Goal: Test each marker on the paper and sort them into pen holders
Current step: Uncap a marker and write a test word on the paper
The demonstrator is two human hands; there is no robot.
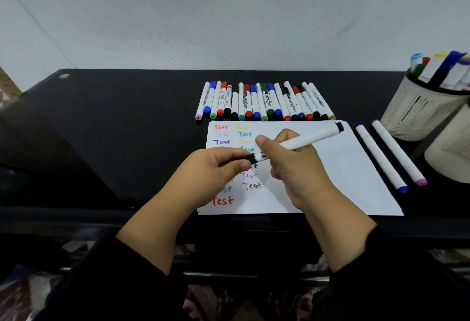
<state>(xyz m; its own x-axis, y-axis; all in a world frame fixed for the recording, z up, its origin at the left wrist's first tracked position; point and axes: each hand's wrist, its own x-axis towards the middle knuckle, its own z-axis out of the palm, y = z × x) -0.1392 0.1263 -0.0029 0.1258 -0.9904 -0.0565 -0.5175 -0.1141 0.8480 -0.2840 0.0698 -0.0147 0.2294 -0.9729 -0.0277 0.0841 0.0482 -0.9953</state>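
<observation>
Left fingers: the left hand (220, 165) curls round the black cap (246, 159) at the lower end of the marker (300, 141), thumb on top, pinching it.
Right fingers: the right hand (292, 163) wraps the white barrel of the same marker, thumb raised beside it.
Marker: held above the paper, slanting up toward the right of centre, its far end black.
Paper (330, 168): white sheet at centre, two columns of coloured "Test" words on its left part, some hidden by the hands.
Untested row (264, 102): capped markers side by side just above the paper's top edge.
Loose pair (389, 155): two white markers just right of the paper, blue and pink ends nearest.
Pen holder (417, 112): cream cup at right edge, holding markers; a second holder (450, 153) below it.
Table (114, 130): black.
</observation>
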